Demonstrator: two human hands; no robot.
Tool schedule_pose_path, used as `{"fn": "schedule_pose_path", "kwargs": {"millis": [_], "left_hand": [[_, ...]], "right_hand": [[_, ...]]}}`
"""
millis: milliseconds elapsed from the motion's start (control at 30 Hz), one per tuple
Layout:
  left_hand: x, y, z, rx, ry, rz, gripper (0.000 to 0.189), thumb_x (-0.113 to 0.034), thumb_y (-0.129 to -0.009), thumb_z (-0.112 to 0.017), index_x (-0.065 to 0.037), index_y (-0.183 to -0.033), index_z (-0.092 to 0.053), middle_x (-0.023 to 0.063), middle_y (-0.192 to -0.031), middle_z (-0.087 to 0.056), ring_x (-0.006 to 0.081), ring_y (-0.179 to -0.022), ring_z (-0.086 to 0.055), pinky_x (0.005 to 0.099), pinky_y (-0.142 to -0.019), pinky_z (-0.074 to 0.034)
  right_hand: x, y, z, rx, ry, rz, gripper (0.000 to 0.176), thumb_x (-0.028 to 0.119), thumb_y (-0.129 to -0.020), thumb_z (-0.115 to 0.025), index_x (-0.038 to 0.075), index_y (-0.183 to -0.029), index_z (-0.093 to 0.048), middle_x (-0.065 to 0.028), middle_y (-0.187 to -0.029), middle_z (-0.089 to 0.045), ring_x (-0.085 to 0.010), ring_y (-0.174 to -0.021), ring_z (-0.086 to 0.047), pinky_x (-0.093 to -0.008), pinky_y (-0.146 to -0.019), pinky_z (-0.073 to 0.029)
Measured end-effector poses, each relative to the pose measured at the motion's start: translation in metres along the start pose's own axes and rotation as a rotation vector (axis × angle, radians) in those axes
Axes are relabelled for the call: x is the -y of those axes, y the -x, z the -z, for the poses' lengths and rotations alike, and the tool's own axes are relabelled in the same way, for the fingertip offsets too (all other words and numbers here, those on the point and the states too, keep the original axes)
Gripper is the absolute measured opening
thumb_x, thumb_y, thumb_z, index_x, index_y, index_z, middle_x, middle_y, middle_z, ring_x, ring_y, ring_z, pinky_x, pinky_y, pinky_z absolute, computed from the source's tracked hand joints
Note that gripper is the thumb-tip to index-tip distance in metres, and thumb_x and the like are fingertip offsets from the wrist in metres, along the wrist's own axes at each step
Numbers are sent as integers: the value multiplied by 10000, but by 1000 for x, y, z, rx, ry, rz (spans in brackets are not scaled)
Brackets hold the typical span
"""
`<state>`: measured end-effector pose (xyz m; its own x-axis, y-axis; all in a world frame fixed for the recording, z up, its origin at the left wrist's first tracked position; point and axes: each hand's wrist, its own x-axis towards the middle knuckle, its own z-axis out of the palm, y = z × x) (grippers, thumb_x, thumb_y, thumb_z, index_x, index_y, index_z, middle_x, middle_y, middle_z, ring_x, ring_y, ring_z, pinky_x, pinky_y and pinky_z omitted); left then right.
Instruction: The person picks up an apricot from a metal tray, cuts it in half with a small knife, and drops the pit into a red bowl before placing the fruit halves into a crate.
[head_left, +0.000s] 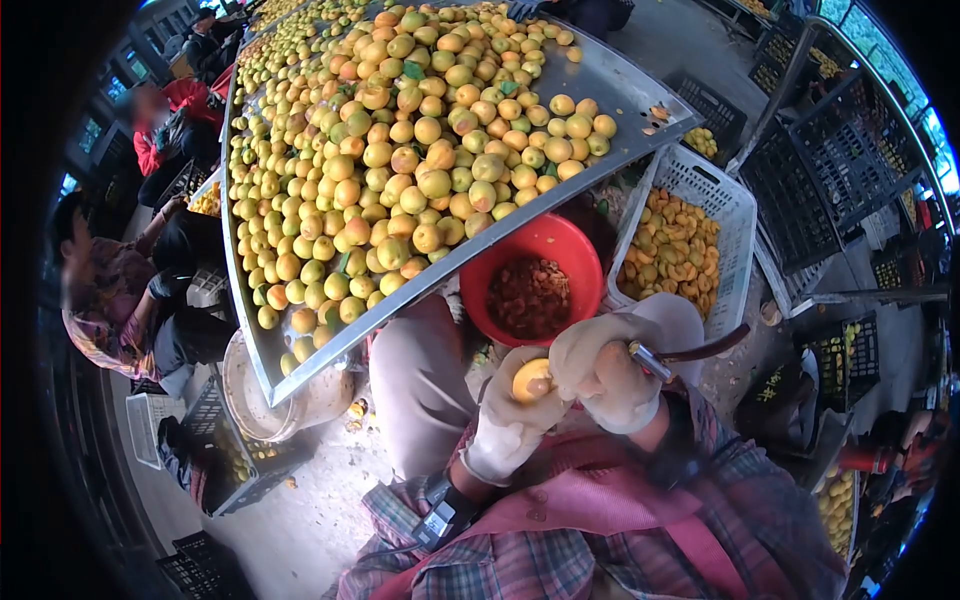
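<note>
My left hand (pixel 515 415), in a pale glove, holds a cut yellow fruit half (pixel 532 381) with its brown inner side facing up. Close beside it on the right, my gloved right hand (pixel 607 370) is closed around a tool with a metal collar (pixel 650 361) and a curved dark brown end (pixel 708 345). Just beyond both hands sits a red bowl (pixel 585 262) with reddish-brown pits (pixel 528 298) in it. A metal table (pixel 625 120) heaped with yellow-orange fruits (pixel 400 150) stands in front.
A white crate (pixel 735 215) of fruit halves stands right of the bowl. A whitish bucket (pixel 262 400) is under the table's near corner. Black crates (pixel 845 150) are stacked at the right. People sit at the left, one in a patterned top (pixel 105 300).
</note>
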<state>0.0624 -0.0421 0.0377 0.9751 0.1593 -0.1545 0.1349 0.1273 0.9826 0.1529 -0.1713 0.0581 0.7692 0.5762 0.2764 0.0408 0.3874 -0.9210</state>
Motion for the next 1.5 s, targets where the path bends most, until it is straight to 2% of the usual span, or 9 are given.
{"fn": "schedule_pose_path", "kwargs": {"millis": [433, 500, 667, 767, 900, 1067, 1233, 1367, 1500], "left_hand": [[13, -1, 4, 67, -113, -86, 346, -50, -808, -679, -13, -1128, -553, 35, -972, -621, 110, -893, -586, 247, -782, -479], [16, -3, 10, 182, -71, -77, 354, -29, -805, -670, -10, -1135, -545, 33, -998, -609, 108, -908, -579, 249, -788, -477], [17, -5, 17, 445, 627, 264, 416, -30, -815, -678, -11, -1197, -515, 42, -1037, -585, 98, -898, -567, 235, -769, -483], [6, -7, 21, 440, 136, 270, 464, -166, -869, -678, -2, -1253, -476, 52, -1018, -590, 100, -840, -588, 217, -709, -496], [2, -6, 12, 305, 406, 167, 591, -491, -993, -405, 27, -1275, -446, 73, -968, -609, 117, -701, -608, 214, -567, -471], [14, -1, 5, 258, 263, 158, 551, -438, -1034, -285, 34, -1247, -473, 61, -885, -619, 94, -684, -587, 205, -564, -449], [23, 1, 2, 151, -44, -37, 400, -293, -1036, -256, -5, -1094, -527, 46, -774, -561, 148, -632, -535, 254, -593, -420], [24, 7, -1, 76, -15, 75, 363, -277, -1025, -277, -18, -1045, -532, 59, -827, -567, 152, -646, -545, 255, -570, -419], [25, 12, 4, 163, 139, -61, 298, -254, -1014, -327, -42, -1056, -532, 58, -867, -572, 130, -634, -547, 253, -533, -420]], "right_hand": [[2, -2, 0, -60, -293, -310, 121, 165, -820, -639, 59, -801, -583, -56, -740, -591, -200, -689, -603, -318, -612, -461], [9, -16, 1, 248, 517, 168, 202, 216, -817, -659, 58, -723, -574, -75, -668, -548, -215, -648, -600, -330, -586, -438], [17, -14, -1, 366, 325, -65, 138, 174, -789, -659, 60, -774, -582, -76, -708, -530, -264, -590, -522, -348, -601, -451], [5, -5, 5, 145, 41, -394, 94, 71, -754, -602, 67, -794, -517, -36, -773, -507, -207, -568, -496, -316, -589, -461], [-12, -6, 9, -103, -304, -166, 142, 86, -877, -552, 48, -765, -474, 14, -711, -493, -69, -551, -435, -237, -488, -367], [15, -18, -21, -463, -174, -442, 312, 168, -963, -423, 96, -661, -395, 16, -548, -374, -78, -429, -335, -254, -412, -247], [1, -16, -8, -55, -311, -351, 12, 48, -877, -583, 36, -880, -585, 11, -771, -532, -61, -689, -538, -230, -580, -457], [-2, -14, -15, -138, -272, -554, 22, 35, -873, -581, 30, -894, -584, -1, -786, -551, -70, -677, -544, -241, -601, -478], [2, -20, -17, 194, 288, -254, 73, 81, -844, -636, 29, -823, -589, -47, -732, -567, -155, -597, -562, -325, -529, -425]]}}
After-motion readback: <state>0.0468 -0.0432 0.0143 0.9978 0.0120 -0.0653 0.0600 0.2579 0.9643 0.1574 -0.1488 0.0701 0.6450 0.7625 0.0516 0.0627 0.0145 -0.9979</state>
